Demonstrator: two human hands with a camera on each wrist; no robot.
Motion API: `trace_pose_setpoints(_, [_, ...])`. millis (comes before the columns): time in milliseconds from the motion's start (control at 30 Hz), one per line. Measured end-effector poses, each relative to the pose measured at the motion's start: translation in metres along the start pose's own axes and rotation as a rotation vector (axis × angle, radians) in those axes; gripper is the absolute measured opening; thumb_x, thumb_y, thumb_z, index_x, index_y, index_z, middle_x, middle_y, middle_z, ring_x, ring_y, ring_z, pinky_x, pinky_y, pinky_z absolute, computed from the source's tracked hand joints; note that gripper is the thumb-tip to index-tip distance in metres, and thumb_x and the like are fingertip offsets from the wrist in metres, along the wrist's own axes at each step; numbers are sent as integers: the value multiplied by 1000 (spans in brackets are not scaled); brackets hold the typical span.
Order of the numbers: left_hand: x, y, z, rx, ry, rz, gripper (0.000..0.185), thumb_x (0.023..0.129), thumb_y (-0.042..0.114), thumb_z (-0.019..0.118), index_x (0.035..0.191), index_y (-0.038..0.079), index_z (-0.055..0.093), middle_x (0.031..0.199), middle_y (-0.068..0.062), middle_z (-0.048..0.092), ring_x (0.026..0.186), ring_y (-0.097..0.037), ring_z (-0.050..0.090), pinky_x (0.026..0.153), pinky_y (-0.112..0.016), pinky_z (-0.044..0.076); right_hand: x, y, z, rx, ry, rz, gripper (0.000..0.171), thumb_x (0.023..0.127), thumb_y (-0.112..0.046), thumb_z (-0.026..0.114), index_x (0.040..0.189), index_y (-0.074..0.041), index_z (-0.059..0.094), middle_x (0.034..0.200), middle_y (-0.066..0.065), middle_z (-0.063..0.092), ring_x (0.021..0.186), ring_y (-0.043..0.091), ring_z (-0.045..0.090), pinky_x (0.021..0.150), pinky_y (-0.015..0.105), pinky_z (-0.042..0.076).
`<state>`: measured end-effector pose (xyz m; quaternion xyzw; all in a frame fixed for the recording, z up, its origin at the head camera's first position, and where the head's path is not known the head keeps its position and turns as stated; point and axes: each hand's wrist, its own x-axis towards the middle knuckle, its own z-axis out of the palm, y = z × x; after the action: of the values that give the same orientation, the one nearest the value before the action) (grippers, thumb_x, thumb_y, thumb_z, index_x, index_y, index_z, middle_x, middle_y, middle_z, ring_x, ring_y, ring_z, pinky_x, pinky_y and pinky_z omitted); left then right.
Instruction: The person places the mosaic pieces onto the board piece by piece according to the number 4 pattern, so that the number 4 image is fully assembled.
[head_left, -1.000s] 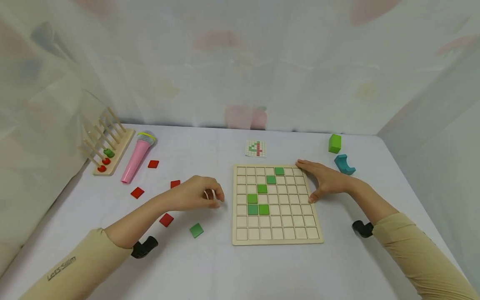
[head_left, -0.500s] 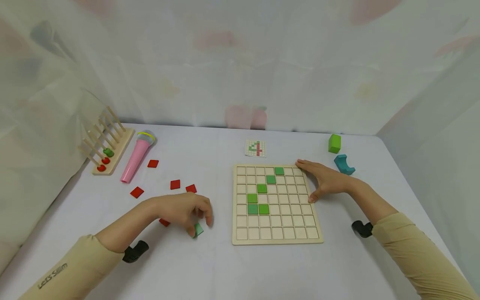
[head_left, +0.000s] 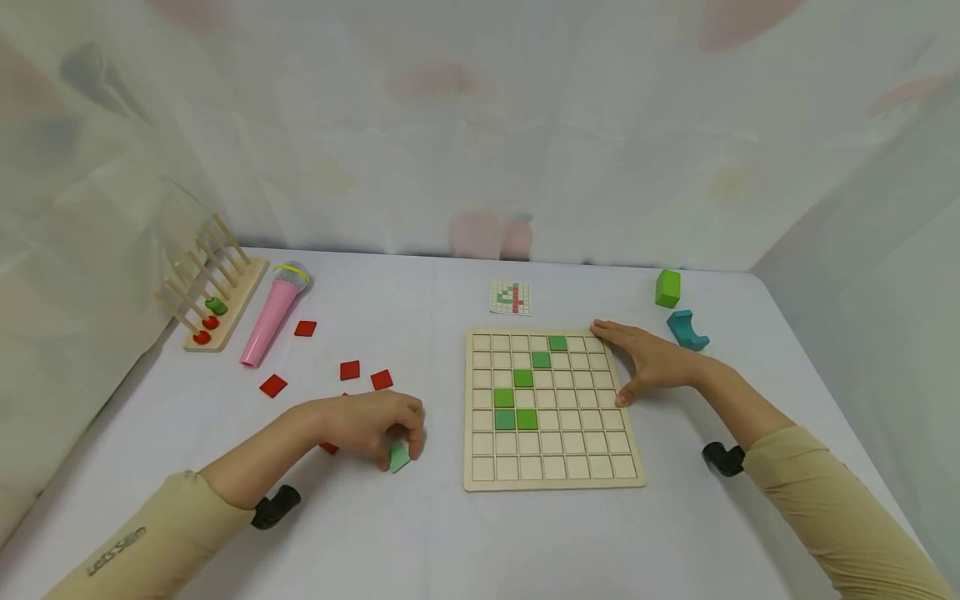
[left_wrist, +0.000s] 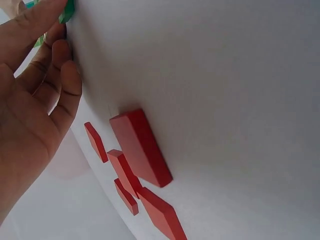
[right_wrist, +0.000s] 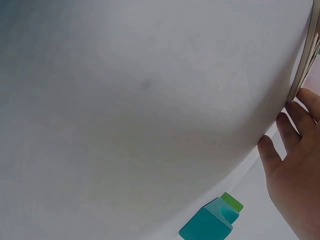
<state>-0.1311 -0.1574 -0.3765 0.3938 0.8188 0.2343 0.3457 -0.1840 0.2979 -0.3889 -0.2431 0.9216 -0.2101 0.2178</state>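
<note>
My left hand (head_left: 363, 427) pinches a small green square tile (head_left: 399, 457) between thumb and fingers, left of the board. The tile is tilted in the head view; in the left wrist view only an edge of the green tile (left_wrist: 68, 11) shows past the thumb. The wooden grid board (head_left: 555, 484) carries several green tiles in its cells, in a slanting line plus a short row. My right hand (head_left: 651, 360) rests at the board's right edge, fingers spread, with the fingertips near the top right corner and the thumb lower down.
Several red tiles (head_left: 349, 370) lie around my left hand. A pink microphone (head_left: 272, 321) and a peg rack (head_left: 238, 302) with beads stand at the left. A pattern card (head_left: 511, 297) lies behind the board. At the right are a green block (head_left: 668, 288) and a teal arch block (head_left: 686, 330).
My left hand has moved down and left from beside the board to the loose green tile, and has taken hold of it, tilting it. The right hand has stayed put.
</note>
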Motion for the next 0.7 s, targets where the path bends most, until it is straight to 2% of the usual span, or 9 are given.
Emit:
trace_pose_setpoints(233, [5,2,0,-5,27,-2,28,74,0,80,84,23,67,95,10,58,91,-6,55,82,-21,51,0,-1,0,-2,1,-7,122,64,-45,88,157,-4,20,165,22,14,152,48,11,118,69,14])
trace_pose_setpoints(400, [9,2,2,-46,70,30,27,76,-5,73,81,19,63,83,10,60,82,-5,56,78,-21,51,-1,-2,0,-8,0,-6,122,64,-46,88,157,-4,20,165,22,15,151,48,11,118,69,14])
trace_pose_setpoints(567, [14,3,4,-131,96,21,18,82,4,76,82,17,63,76,8,62,74,-4,58,73,-20,52,0,-1,0,-16,1,2,123,63,-47,88,157,-5,20,165,21,15,152,48,11,118,69,14])
trace_pose_setpoints(700, [21,4,7,-142,125,23,15,82,9,77,83,17,65,78,9,65,73,-3,60,74,-20,53,0,-1,0,-21,-1,1,123,63,-47,87,157,-5,20,165,21,16,152,48,12,118,69,15])
